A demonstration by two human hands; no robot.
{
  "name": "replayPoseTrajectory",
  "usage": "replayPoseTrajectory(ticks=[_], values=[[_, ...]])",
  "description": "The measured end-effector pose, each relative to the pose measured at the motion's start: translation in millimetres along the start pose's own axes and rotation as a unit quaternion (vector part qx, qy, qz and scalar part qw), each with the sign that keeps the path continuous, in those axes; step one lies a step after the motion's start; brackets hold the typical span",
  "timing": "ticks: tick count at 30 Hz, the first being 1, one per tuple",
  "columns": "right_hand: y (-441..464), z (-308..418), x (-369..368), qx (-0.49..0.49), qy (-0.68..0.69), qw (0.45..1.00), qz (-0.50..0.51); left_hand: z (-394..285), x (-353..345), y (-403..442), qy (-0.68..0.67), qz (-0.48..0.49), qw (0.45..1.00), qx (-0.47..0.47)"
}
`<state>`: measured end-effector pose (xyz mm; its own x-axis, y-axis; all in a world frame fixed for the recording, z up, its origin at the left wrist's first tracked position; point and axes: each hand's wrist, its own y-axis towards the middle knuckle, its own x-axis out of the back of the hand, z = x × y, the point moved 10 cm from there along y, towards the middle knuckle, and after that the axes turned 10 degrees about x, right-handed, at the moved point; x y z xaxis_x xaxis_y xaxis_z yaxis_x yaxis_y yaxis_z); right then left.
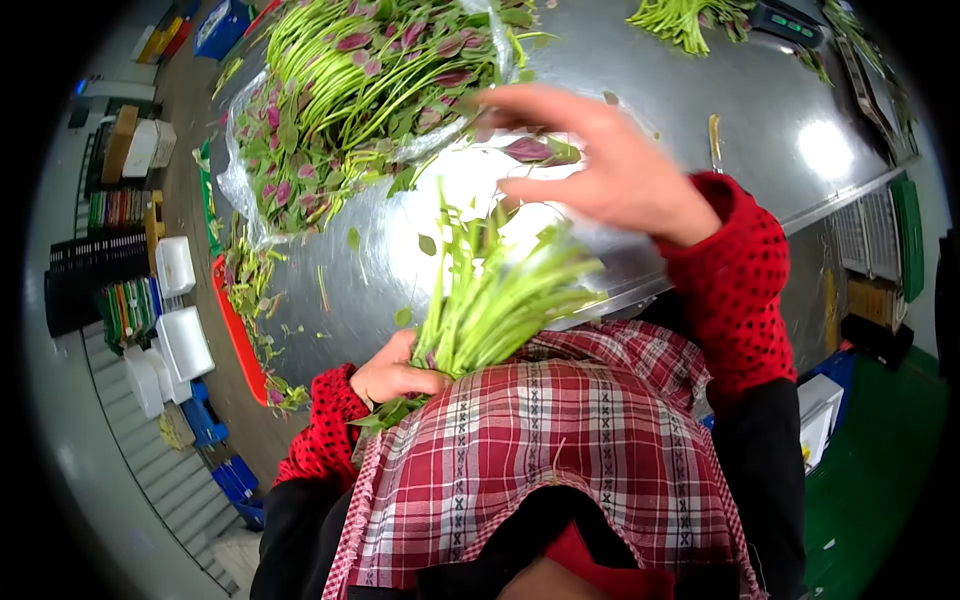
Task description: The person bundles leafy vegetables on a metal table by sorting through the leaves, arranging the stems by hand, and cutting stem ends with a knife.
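My left hand (395,375) is closed around a bunch of amaranth greens (490,310) close to the plaid apron. The pale stems fan up and to the right, and some leaves poke out below the hand. My right hand (610,160) is raised over the metal table, its thumb and fingers spread apart, somewhat blurred at the tips. A loose purple-green leaf (530,149) shows between those fingers and the thumb, seemingly on the table rather than gripped. Left of that hand lies a large heap of amaranth (370,90) on clear plastic.
On the metal table (690,90) are another bunch of stems (685,22), a digital scale (790,22) and a slim yellow-handled tool (714,135). Trimmings fill a red-edged container (240,345) at the table's left. White bins (183,340) stand along the floor beyond.
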<state>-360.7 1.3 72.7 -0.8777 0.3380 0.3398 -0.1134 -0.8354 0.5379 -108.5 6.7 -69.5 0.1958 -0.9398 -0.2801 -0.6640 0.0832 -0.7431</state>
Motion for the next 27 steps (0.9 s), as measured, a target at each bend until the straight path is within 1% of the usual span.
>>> replayPoseTrajectory(ticks=[1,2,3,4,5,6,7,8,9,11,12,13,15,16,17,18,19,20,21,22,23,24,25,26,27], values=[[19.0,39.7,-23.1,0.116,-0.012,0.993,0.026,-5.8,-1.7,6.0,0.012,0.003,1.0,-0.003],[25.6,45.7,-67.0,0.091,0.048,0.986,0.134,-12.3,-8.2,12.4,0.023,0.032,0.999,-0.023],[7.9,37.5,-102.8,0.059,0.083,0.972,0.214,-12.1,-10.0,16.8,0.061,0.06,0.996,0.002],[-12.8,29.4,-137.3,0.023,0.111,0.95,0.29,-8.3,-9.9,16.3,0.118,0.091,0.988,0.052],[-45.5,1.7,-170.0,-0.019,0.115,0.933,0.34,-1.9,-11.5,15.9,0.169,0.121,0.974,0.094],[-95.7,-19.3,-201.4,-0.111,0.222,0.844,0.476,0.2,-12.5,12.7,0.199,0.15,0.961,0.117],[-148.6,-24.7,-206.7,-0.203,0.316,0.713,0.592,-3.2,-19.0,10.5,0.143,0.138,0.974,0.111],[-162.9,-34.2,-188.9,-0.226,0.288,0.732,0.575,1.2,-18.2,12.6,0.124,0.147,0.979,0.069],[-178.3,-41.0,-170.3,-0.25,0.26,0.747,0.558,5.5,-19.4,12.0,0.102,0.167,0.978,0.076],[-202.0,-34.3,-149.5,-0.308,0.354,0.717,0.515,-9.0,-26.7,11.0,0.03,0.181,0.982,0.05],[-208.3,-35.0,-145.2,-0.316,0.342,0.716,0.52,1.3,-20.3,20.7,0.083,0.191,0.977,0.042],[-209.9,-29.6,-144.0,-0.318,0.351,0.7,0.534,6.8,-19.0,25.8,0.077,0.196,0.974,0.083],[-218.6,-22.5,-141.6,-0.329,0.345,0.672,0.566,-5.0,-16.7,33.9,0.132,0.202,0.967,0.086],[-215.6,-24.0,-141.5,-0.345,0.362,0.686,0.528,-10.9,-9.0,38.8,0.205,0.191,0.954,0.107],[-218.6,-24.8,-143.4,-0.359,0.381,0.698,0.489,-18.5,-2.3,45.2,0.247,0.179,0.95,0.072],[-237.6,-37.6,-149.0,-0.379,0.375,0.72,0.444,-30.6,7.6,49.0,0.32,0.137,0.937,0.041],[-237.9,-32.6,-147.5,-0.383,0.374,0.708,0.46,-73.6,22.0,36.5,0.446,0.014,0.891,-0.078],[-220.0,-31.2,-140.5,-0.38,0.403,0.744,0.374,-100.0,41.6,26.7,0.487,-0.071,0.862,-0.124],[-208.2,-33.2,-132.1,-0.377,0.431,0.771,0.279,-131.6,53.1,6.7,0.525,-0.18,0.812,-0.182],[-208.1,-44.5,-132.2,-0.345,0.406,0.794,0.293,-158.3,65.2,-20.9,0.551,-0.294,0.747,-0.228],[-186.9,-38.0,-127.8,-0.37,0.431,0.789,0.234,-178.4,70.9,-50.6,0.573,-0.402,0.662,-0.268],[-180.8,-41.5,-127.9,-0.392,0.449,0.774,0.215,-191.7,70.7,-82.0,0.54,-0.497,0.592,-0.333],[-177.2,-46.4,-126.3,-0.413,0.462,0.761,0.194,-198.5,67.7,-111.6,0.497,-0.581,0.509,-0.395],[-171.9,-50.5,-128.3,-0.412,0.462,0.762,0.193,-192.5,66.1,-128.4,0.461,-0.623,0.482,-0.408],[-164.0,-60.5,-125.7,-0.407,0.446,0.784,0.148,-176.7,66.7,-129.1,0.425,-0.614,0.542,-0.387]])
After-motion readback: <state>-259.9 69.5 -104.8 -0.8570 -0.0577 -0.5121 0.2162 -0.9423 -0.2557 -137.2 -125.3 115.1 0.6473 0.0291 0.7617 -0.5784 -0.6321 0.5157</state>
